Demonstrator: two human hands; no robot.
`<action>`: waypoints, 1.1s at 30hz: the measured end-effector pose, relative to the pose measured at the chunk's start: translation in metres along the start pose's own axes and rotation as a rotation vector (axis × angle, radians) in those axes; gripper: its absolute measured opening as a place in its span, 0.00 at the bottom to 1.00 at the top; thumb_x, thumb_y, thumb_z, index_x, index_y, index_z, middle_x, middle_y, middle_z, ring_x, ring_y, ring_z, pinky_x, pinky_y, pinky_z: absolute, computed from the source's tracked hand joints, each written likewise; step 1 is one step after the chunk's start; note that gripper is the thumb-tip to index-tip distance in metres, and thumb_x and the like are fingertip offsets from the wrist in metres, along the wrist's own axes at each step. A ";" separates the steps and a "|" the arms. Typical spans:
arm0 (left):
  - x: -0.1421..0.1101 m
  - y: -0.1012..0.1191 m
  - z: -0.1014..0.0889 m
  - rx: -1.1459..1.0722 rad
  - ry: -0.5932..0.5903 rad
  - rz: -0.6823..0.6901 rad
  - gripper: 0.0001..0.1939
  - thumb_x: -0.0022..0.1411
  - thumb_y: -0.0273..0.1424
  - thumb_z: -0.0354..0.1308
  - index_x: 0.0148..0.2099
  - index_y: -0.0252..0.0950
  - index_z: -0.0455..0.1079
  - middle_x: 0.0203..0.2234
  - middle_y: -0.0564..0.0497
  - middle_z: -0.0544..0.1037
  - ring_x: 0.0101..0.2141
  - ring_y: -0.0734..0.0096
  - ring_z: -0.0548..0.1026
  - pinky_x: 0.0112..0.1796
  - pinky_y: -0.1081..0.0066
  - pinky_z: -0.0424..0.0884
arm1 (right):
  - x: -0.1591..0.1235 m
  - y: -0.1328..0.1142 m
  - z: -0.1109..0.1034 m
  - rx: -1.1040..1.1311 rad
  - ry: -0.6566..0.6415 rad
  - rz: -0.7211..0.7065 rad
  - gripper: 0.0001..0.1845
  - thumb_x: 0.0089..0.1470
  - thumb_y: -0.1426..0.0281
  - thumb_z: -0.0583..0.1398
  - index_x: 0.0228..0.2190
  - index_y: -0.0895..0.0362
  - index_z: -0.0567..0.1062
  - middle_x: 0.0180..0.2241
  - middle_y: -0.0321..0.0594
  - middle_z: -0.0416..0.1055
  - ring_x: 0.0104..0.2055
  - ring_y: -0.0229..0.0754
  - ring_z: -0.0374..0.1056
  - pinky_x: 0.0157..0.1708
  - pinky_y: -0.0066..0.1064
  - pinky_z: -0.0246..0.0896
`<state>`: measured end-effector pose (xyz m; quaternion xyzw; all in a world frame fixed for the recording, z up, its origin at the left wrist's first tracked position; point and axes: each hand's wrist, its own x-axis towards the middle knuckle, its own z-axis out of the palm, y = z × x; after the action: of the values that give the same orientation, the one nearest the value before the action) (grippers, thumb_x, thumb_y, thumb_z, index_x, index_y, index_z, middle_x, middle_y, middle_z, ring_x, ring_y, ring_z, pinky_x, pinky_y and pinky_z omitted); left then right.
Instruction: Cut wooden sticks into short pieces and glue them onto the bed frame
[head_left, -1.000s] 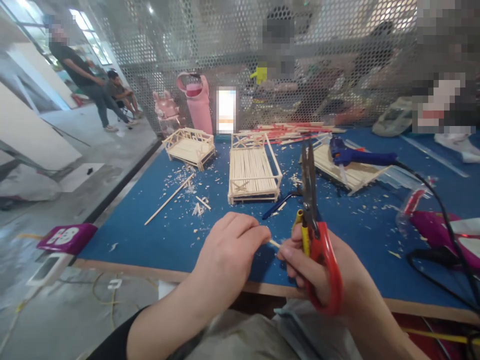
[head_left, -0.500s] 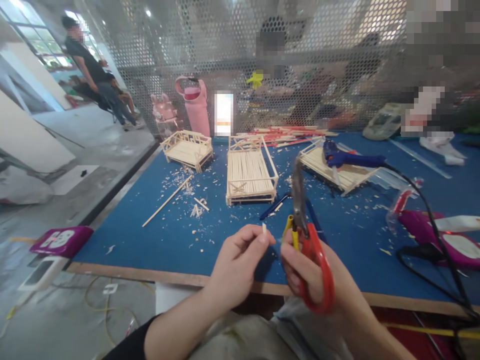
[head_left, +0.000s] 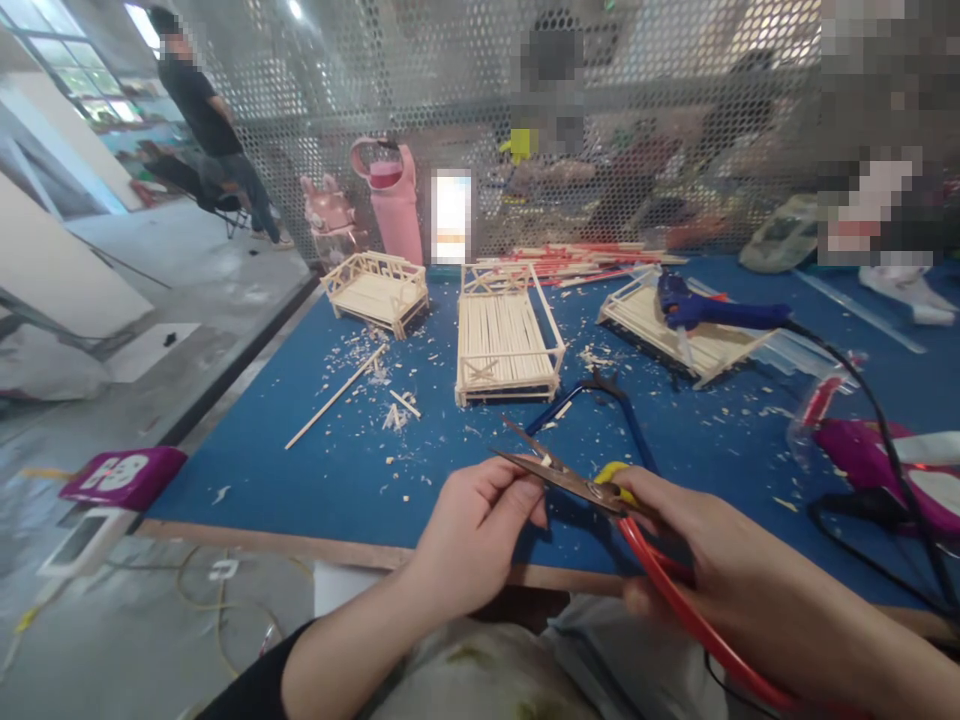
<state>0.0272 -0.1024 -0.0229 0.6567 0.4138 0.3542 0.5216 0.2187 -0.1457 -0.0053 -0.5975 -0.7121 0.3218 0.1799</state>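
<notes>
Two digits of the left hand pinch a pale stick above the blue surface, near its front edge; so close to the parted scissors, a slip could nick them. Fingers of the right hand curl around the red handles; hasty squeezing could fling the stick's tip.

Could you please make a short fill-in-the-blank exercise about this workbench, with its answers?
The red-handled metal scissors are in the person's bare ____ hand.
The bare left hand pinches a pale wooden stick whose tip shows between the scissors' two ____.
The blue plastic glue gun lies over the ____ of the three pale wooden-stick models.
The flat tabletop, strewn with wood chips, is ____ in colour.

Missing words: right; blades; rightmost; blue.
</notes>
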 end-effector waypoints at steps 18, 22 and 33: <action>-0.008 -0.004 0.007 -0.021 -0.032 0.058 0.12 0.62 0.27 0.48 0.27 0.35 0.68 0.20 0.54 0.70 0.25 0.75 0.69 0.29 0.77 0.64 | -0.002 0.008 0.009 -0.142 0.132 -0.202 0.10 0.49 0.73 0.51 0.34 0.55 0.68 0.37 0.48 0.72 0.38 0.48 0.70 0.38 0.40 0.67; -0.008 -0.001 0.007 -0.105 -0.086 -0.001 0.13 0.61 0.30 0.50 0.24 0.34 0.65 0.18 0.54 0.67 0.23 0.76 0.65 0.25 0.78 0.62 | 0.000 0.006 0.006 -0.114 0.100 -0.239 0.18 0.46 0.76 0.51 0.40 0.55 0.68 0.40 0.47 0.73 0.40 0.47 0.70 0.40 0.39 0.67; -0.008 0.000 0.002 0.125 -0.058 0.203 0.14 0.60 0.24 0.47 0.23 0.34 0.66 0.19 0.53 0.70 0.24 0.75 0.67 0.27 0.77 0.63 | 0.004 0.011 0.003 -0.313 0.178 -0.385 0.16 0.47 0.76 0.52 0.40 0.57 0.68 0.38 0.50 0.73 0.37 0.47 0.70 0.35 0.37 0.68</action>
<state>0.0260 -0.1105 -0.0231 0.7365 0.3512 0.3596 0.4528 0.2239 -0.1423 -0.0157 -0.4974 -0.8352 0.1139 0.2052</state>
